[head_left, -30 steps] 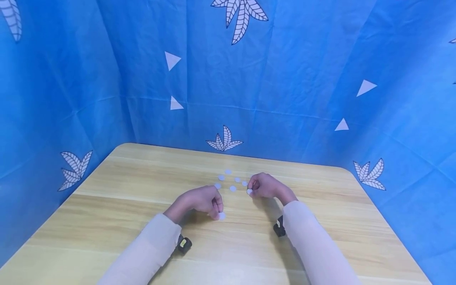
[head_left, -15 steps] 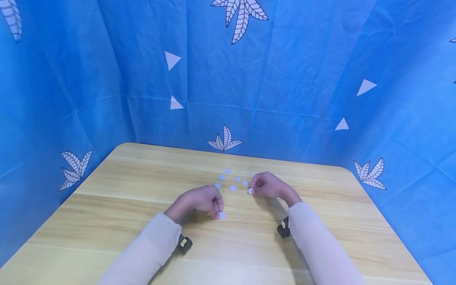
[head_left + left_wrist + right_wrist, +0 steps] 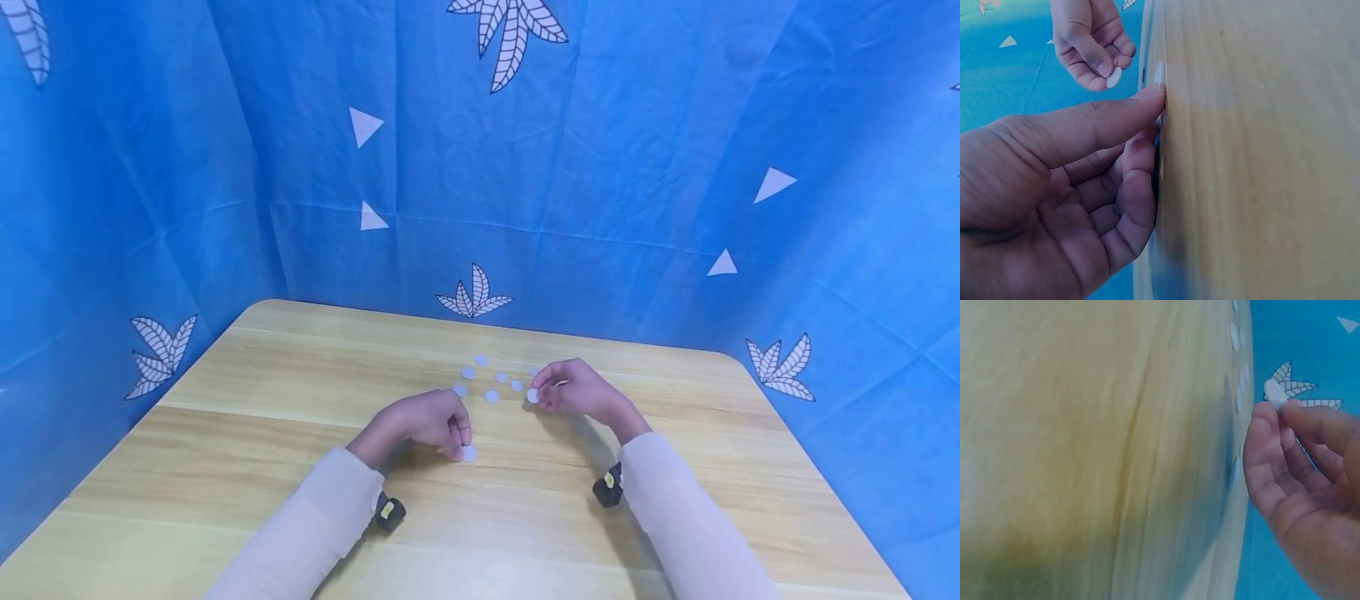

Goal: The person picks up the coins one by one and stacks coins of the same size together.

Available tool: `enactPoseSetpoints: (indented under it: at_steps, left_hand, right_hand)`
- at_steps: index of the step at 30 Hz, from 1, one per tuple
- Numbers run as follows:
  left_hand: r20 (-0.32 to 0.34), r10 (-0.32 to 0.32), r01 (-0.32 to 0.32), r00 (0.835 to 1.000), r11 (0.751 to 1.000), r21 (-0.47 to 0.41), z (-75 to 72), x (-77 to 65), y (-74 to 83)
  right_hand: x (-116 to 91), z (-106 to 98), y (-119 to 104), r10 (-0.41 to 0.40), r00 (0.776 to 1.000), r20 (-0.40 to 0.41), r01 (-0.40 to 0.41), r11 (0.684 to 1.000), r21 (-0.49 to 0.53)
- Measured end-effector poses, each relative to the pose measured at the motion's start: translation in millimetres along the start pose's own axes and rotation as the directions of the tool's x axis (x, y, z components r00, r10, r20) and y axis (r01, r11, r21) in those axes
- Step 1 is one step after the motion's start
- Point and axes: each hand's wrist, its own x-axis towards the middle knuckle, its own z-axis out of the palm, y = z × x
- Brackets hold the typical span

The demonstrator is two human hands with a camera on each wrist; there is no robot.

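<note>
Furthest left, a pale left sleeve (image 3: 307,517), cut off by the lower edge, runs up to the left grip (image 3: 423,419). Its thumb and forefinger are drawn close together, pinching the edge of the left disc (image 3: 469,453). That disc is small, round, thin and white, down at the surface of the bench (image 3: 225,467); from the left wrist it shows nearly edge-on past the thumb. The digits cover part of it, so whether it lies fully flat is hard to make out.

Between the two grips and farther back, seven more white discs (image 3: 492,397) lie scattered on the bench. The right-hand one is partly hidden behind the right grip (image 3: 577,390), and from the right wrist they narrow to slim ovals.

On the right, that grip is narrowed to a pinch, thumb against fingertip, holding the right disc (image 3: 533,396) tilted and clear of the bench. The right sleeve (image 3: 690,517) is cut off below.
</note>
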Motion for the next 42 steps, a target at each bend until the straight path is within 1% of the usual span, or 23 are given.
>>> enactPoseSetpoints:
  at_steps: [4,8,13,17,21,29,32,36,39,42]
  left_hand:
    - [0.001,-0.005,0.005,1.000,1.000,-0.003,0.1,-0.4,0.7]
    - [0.003,-0.004,0.004,1.000,1.000,0.000,0.2,-0.1,-0.1]
    - [0.003,0.000,0.000,1.000,1.000,0.003,-0.2,0.0,-0.3]
    - [0.005,-0.003,0.003,1.000,1.000,0.002,-0.8,0.4,0.1]
    - [0.006,-0.008,0.008,1.000,1.000,0.007,-1.6,1.0,0.4]
    - [0.011,-0.011,0.011,1.000,1.000,0.007,-3.1,0.9,1.0]
    - [0.012,-0.013,0.013,1.000,1.000,0.002,-3.4,0.5,1.5]
    - [0.014,-0.011,0.011,1.000,1.000,0.000,-3.7,0.1,2.5]
    - [0.015,-0.005,0.005,1.000,1.000,0.001,-3.7,0.4,2.5]
    - [0.015,0.001,-0.001,1.000,1.000,0.005,-3.7,1.1,1.9]
  right_hand:
    - [-2,2,2,-0.010,1.000,0.006,0.010,1.000,-0.005]
    - [-2,5,5,-0.043,0.998,0.038,0.044,0.998,-0.034]
    - [-3,13,4,-0.091,0.991,0.099,0.096,0.994,-0.052]
    - [-5,22,0,-0.112,0.982,0.151,0.123,0.991,-0.060]
    - [-6,31,-4,-0.120,0.974,0.193,0.137,0.987,-0.081]
    - [-11,47,-14,-0.110,0.965,0.238,0.132,0.988,-0.081]
    - [-12,53,-18,-0.111,0.963,0.247,0.132,0.989,-0.070]
    - [-16,61,-21,-0.113,0.964,0.240,0.135,0.988,-0.076]
    - [-18,67,-23,-0.102,0.969,0.226,0.124,0.989,-0.082]
    - [-21,74,-26,-0.099,0.973,0.206,0.114,0.992,-0.062]
